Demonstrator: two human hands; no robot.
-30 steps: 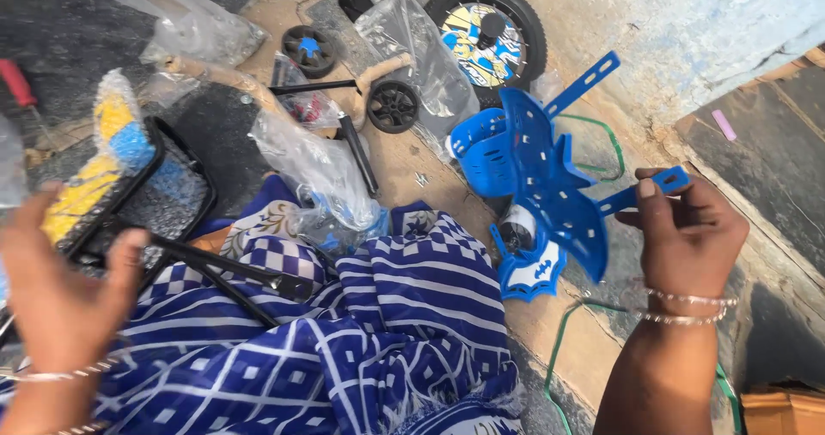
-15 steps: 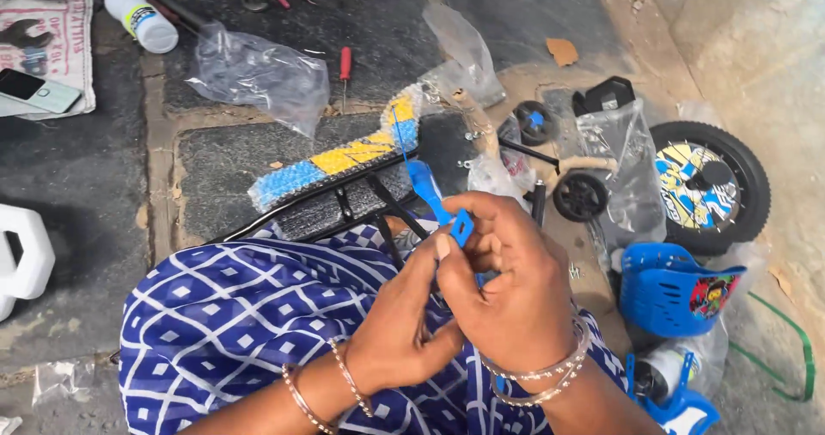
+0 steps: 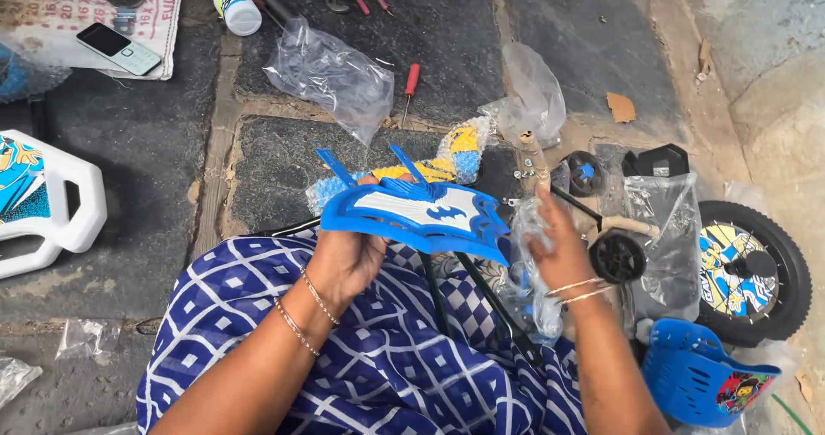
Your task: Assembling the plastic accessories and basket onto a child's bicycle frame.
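Blue plate (image 3: 412,214), half a second ago pinched between both hands, now lies flat over the lap, left hand (image 3: 348,259) gripping its underside; right hand (image 3: 559,246) has let go, fingers spread

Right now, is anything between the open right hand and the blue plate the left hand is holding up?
Nothing visible. The right hand is open beside the right tip of the blue plastic plate, which the left hand grips from below. Clear plastic wrap hangs beneath, not between.

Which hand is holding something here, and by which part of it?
The left hand grips the blue plastic panel with a white emblem at its left end, from below. The right hand is open beside its right end, holding nothing.
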